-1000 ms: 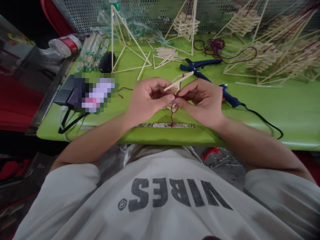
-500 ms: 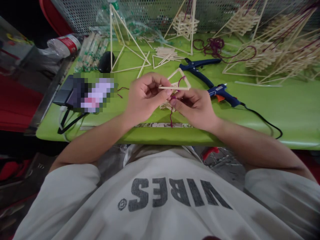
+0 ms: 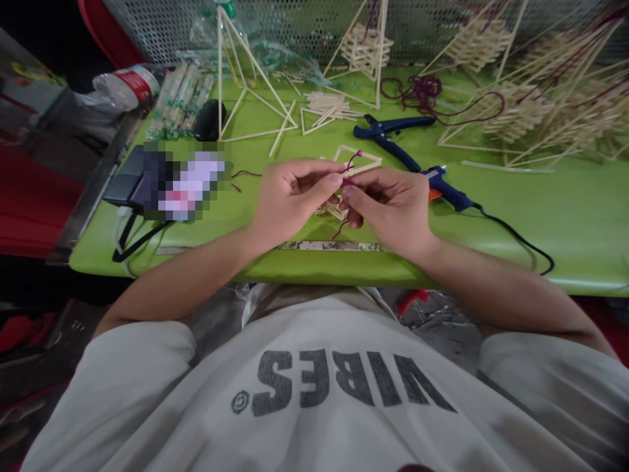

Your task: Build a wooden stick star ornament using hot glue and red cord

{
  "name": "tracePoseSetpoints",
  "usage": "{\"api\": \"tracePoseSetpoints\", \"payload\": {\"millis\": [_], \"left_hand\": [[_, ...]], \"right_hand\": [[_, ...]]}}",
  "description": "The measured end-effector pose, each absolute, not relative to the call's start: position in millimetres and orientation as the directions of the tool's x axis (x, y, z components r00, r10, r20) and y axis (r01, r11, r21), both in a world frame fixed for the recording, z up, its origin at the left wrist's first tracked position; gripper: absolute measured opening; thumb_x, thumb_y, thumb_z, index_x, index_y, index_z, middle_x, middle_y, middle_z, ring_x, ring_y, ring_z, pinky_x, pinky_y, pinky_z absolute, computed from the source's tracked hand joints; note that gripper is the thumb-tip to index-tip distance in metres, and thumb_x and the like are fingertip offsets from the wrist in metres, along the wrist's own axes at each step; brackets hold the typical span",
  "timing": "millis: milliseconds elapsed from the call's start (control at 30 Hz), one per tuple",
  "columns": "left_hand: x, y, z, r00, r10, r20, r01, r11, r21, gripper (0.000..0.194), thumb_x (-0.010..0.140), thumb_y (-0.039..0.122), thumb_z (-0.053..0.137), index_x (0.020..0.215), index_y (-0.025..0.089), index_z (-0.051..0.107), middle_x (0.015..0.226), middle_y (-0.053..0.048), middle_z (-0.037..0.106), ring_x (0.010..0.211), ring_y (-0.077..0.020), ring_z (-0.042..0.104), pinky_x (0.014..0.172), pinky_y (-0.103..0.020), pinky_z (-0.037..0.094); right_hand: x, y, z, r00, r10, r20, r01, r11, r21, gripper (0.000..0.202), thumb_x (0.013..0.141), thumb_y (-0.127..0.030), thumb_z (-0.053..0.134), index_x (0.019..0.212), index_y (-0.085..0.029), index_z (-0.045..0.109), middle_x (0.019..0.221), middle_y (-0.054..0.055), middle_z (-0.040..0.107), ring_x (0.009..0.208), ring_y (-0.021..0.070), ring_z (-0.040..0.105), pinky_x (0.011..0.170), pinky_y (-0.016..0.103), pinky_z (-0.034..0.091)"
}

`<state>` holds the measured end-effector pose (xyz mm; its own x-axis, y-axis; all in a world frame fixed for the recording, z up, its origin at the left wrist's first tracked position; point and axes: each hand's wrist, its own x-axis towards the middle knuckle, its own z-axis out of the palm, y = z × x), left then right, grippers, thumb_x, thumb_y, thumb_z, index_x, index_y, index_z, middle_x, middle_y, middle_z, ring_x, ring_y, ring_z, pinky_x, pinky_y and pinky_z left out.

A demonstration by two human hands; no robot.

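Note:
Both hands meet above the green table, fingertips pinched close together. My left hand (image 3: 295, 200) and my right hand (image 3: 390, 206) are closed on a purple yarn (image 3: 350, 182), whose loose end hangs below the fingers. Behind the fingertips tilts a small triangular stick frame (image 3: 368, 162), with yarn at its far side; whether the fingers also grip it is partly hidden. Beneath the hands lies a small stack of wooden sticks (image 3: 337, 208), mostly covered.
Blue cutting pliers (image 3: 393, 128) and a corded glue gun (image 3: 447, 187) lie to the right. Behind are loose sticks (image 3: 327, 105), a large stick pyramid (image 3: 221, 78) and a yarn tangle (image 3: 422, 92). Several stick structures (image 3: 521, 105) crowd the back right. A black box (image 3: 130, 177) sits left.
The small triangular frame has tilted and shifted slightly right and down. My left hand has moved lower, its fingers now straighter and closer to my right fingertips. The hanging yarn end has swung.

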<state>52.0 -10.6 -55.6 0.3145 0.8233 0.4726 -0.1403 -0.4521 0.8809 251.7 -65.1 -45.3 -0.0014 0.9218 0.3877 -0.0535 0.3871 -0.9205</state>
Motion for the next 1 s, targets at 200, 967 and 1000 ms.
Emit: {"api": "tracePoseSetpoints", "payload": {"millis": [200, 967, 1000], "left_hand": [[51, -16, -51, 0.339, 0.833, 0.438, -0.166, -0.405, 0.899, 0.041, 0.109, 0.063, 0.093, 0.109, 0.022, 0.098, 0.093, -0.004, 0.092, 0.077, -0.0165, 0.088, 0.068, -0.028, 0.073], [53, -14, -63, 0.357, 0.832, 0.424, -0.088, -0.422, 0.902, 0.044, 0.107, 0.06, 0.096, 0.133, 0.026, 0.084, 0.1, -0.003, 0.091, 0.083, -0.0178, 0.087, 0.08, -0.032, 0.074], [53, -14, -63, 0.363, 0.831, 0.423, -0.097, -0.417, 0.904, 0.045, 0.107, 0.061, 0.096, 0.133, 0.026, 0.085, 0.104, -0.004, 0.092, 0.085, -0.018, 0.088, 0.082, -0.032, 0.075]], "right_hand": [[253, -65, -45, 0.011, 0.942, 0.334, -0.043, 0.335, -0.941, 0.038, 0.097, -0.057, 0.108, 0.099, -0.022, 0.093, 0.073, 0.0, 0.081, 0.049, 0.0109, 0.067, 0.044, 0.023, 0.059], [247, -66, -54, 0.059, 0.91, 0.411, 0.002, 0.412, -0.911, 0.054, 0.097, -0.079, 0.1, 0.097, -0.028, 0.084, 0.075, 0.0, 0.076, 0.051, 0.0154, 0.065, 0.048, 0.034, 0.063], [247, -66, -55, 0.053, 0.909, 0.414, 0.004, 0.414, -0.91, 0.053, 0.098, -0.078, 0.1, 0.097, -0.028, 0.084, 0.075, 0.0, 0.076, 0.052, 0.0155, 0.065, 0.048, 0.034, 0.063]]}}
